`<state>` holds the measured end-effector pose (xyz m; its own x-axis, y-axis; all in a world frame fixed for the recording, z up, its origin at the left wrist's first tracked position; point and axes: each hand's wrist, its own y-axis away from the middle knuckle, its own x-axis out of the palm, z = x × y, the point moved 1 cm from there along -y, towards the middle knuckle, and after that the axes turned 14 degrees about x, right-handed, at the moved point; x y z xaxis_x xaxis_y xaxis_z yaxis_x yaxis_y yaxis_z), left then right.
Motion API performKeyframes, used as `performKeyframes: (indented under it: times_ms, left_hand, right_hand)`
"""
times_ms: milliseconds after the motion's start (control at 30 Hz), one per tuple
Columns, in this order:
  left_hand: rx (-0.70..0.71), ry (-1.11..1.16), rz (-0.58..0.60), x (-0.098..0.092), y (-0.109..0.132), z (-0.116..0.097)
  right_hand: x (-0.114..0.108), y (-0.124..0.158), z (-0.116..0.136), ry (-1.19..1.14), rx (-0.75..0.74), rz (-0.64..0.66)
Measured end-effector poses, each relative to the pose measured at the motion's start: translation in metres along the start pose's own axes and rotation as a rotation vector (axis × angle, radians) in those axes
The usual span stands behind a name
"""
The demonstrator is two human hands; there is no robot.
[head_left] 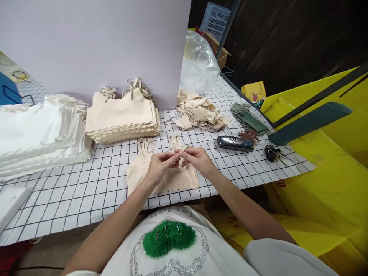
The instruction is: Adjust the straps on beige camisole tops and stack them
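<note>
A small stack of beige camisole tops lies at the table's front edge, their thin straps pointing away from me. Over its right half, my left hand and my right hand meet, fingertips pinched together. Between them is a beige strap of the top, partly covered by the fingers. Both hands are closed on it; whether the strap is twisted or flat I cannot tell.
A taller beige stack and a white garment pile stand left. Behind is a pale board. Loose beige pieces lie back right, near a glasses case, keys, a green phone and a grey-green post.
</note>
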<state>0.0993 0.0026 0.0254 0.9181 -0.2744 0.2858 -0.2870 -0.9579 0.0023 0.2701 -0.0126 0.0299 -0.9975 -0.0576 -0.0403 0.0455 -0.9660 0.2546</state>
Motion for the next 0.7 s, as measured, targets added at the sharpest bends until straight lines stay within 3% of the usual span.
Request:
performKeyframes:
  times_ms: [100,200,267,433,600,700]
  left_hand:
    - [0.118,-0.194,0.103,-0.007,-0.004,-0.003]
    - [0.287,-0.347,0.195,-0.009,-0.008,-0.011]
    - [0.355,-0.425,0.203,-0.009,-0.011,-0.017]
    - [0.397,-0.546,0.219,-0.017,-0.017,-0.02]
    - [0.322,-1.016,0.237,-0.042,-0.014,-0.001]
    - [0.262,-1.175,0.25,-0.051,-0.011,0.011]
  right_hand:
    - [-0.011,0.001,0.008,0.306,-0.315,-0.201]
    - [-0.013,-0.001,0.016,0.479,-0.462,-0.021]
    - [-0.011,-0.005,0.019,0.518,-0.432,0.072]
    - [-0.01,-0.015,0.024,0.54,-0.38,-0.01]
    - [-0.013,-0.024,0.018,0.449,-0.352,-0.026]
    - [-0.011,-0.029,0.009,0.387,-0.301,-0.006]
